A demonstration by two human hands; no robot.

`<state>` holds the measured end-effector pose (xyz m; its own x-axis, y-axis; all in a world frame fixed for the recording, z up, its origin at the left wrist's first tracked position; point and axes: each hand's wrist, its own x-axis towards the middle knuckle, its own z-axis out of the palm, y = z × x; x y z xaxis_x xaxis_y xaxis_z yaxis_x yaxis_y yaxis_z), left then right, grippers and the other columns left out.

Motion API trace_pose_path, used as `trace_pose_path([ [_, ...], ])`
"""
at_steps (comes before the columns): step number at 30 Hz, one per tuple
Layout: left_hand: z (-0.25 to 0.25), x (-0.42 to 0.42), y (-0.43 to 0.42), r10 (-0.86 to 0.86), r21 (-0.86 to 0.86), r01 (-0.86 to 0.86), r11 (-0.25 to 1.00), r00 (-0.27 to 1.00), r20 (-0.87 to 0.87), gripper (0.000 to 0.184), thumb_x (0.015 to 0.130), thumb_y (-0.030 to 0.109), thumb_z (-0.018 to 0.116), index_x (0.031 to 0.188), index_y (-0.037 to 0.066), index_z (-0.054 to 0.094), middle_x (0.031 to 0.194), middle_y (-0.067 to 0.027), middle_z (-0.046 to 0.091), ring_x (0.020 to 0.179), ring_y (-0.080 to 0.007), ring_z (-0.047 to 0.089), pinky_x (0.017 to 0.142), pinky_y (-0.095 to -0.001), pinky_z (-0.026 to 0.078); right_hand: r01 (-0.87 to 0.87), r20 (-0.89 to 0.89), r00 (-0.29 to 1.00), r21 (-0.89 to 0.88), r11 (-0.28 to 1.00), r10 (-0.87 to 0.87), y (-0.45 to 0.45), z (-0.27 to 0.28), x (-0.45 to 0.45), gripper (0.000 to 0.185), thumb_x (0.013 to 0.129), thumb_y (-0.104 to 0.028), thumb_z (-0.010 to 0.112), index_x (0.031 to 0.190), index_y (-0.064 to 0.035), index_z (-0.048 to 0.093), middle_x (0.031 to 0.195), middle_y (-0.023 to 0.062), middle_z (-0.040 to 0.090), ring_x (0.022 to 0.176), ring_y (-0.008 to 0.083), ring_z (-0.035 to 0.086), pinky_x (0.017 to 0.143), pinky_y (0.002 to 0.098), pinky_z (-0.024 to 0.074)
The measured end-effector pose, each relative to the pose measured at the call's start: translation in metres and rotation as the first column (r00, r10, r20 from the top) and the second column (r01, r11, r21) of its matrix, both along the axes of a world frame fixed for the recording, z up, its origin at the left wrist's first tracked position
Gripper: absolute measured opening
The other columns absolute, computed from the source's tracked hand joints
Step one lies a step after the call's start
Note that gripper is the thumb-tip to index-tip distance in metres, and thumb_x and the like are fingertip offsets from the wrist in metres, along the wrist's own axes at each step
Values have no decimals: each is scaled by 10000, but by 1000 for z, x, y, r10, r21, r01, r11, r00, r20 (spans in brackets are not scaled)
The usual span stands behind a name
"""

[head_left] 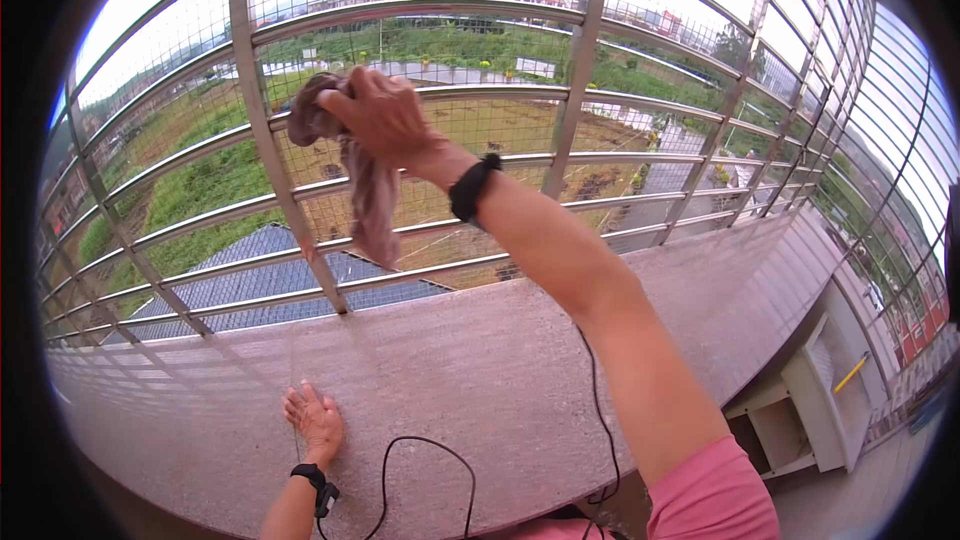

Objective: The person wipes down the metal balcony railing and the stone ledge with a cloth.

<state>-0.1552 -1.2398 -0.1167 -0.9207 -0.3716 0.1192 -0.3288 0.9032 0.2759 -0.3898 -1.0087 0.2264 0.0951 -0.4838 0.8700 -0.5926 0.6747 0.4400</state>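
My right hand (385,120) is wrapped round a brownish-pink cloth (372,200) at a horizontal rail of the metal window grille (420,93), just right of an upright post. Part of the cloth is bunched at the fingertips and the rest hangs down in front of the bars. Lower left, my left hand (315,422) lies on the pinkish stone ledge (480,360) with its fingers apart, holding nothing. Each wrist wears a black band.
A black cable (468,470) loops over the ledge beside my left hand and runs up near my right forearm. At the right, below the ledge, stands an open pale cabinet (790,415) with a yellow object (851,372) close by. Wire mesh backs the grille.
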Motion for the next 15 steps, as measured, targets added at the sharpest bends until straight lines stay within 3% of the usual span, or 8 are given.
trace_pose_path([
  [3, 0, 1, -1, 7, -21, -7, 1000, 1000, 11, 576, 839, 220, 509, 1332, -20, 331, 1352, -302, 262, 1268, -483, 207, 1055, -556, 144, 87, -60, 995, 79, 993, -82, 70, 0, -4, 208, 853, -310, 588, 1015, -231, 484, 849, 27, 451, 680, 135, 528, 535, 264, 439],
  [7, 8, -1, 2, 11, -3, -11, 1000, 998, 64, 581, 849, 223, 499, 1345, -16, 315, 1370, -308, 244, 1281, -491, 185, 1064, -554, 123, 201, -52, 979, 50, 978, -198, 170, 3, 1, 282, 805, -286, 657, 1008, -216, 476, 854, 14, 443, 735, 150, 565, 533, 276, 491],
  [9, 10, 2, 4, 22, 6, -23, 1000, 997, 73, 580, 851, 227, 497, 1345, -15, 314, 1375, -308, 239, 1282, -492, 183, 1066, -554, 120, 275, 140, 953, -35, 961, -268, 210, 1, 11, 312, 793, -184, 670, 1035, -202, 473, 914, 40, 469, 771, 188, 599, 548, 328, 519],
  [10, 12, 3, 5, 24, 19, -26, 999, 997, 69, 581, 854, 231, 496, 1347, -14, 311, 1375, -308, 238, 1283, -492, 181, 1067, -556, 118, 275, 132, 954, -37, 961, -269, 222, 1, 16, 312, 793, -184, 670, 1035, -202, 473, 914, 40, 469, 771, 188, 599, 548, 328, 519],
  [12, 15, 1, 8, 37, 39, -39, 998, 998, 59, 583, 857, 235, 495, 1349, -13, 307, 1376, -307, 238, 1285, -492, 179, 1069, -558, 116, 269, 250, 946, -245, 932, -208, 231, 14, 32, 382, 773, -150, 685, 1090, -183, 475, 947, 62, 483, 802, 229, 605, 559, 356, 530],
  [13, 17, 2, 8, 27, 48, -31, 998, 997, 68, 587, 856, 237, 493, 1350, -18, 306, 1381, -307, 231, 1292, -493, 168, 1072, -560, 110, 258, 248, 949, -243, 935, -198, 233, 24, 34, 382, 773, -150, 685, 1090, -183, 475, 947, 62, 483, 802, 229, 605, 559, 356, 530],
  [15, 19, 5, 5, 36, 52, -40, 998, 996, 80, 592, 854, 240, 491, 1352, -22, 304, 1386, -307, 225, 1299, -493, 158, 1075, -563, 105, 118, 4, 992, -418, 901, -128, 231, 50, 32, 432, 766, -135, 683, 1138, -163, 465, 1005, 98, 482, 810, 276, 606, 567, 384, 528],
])
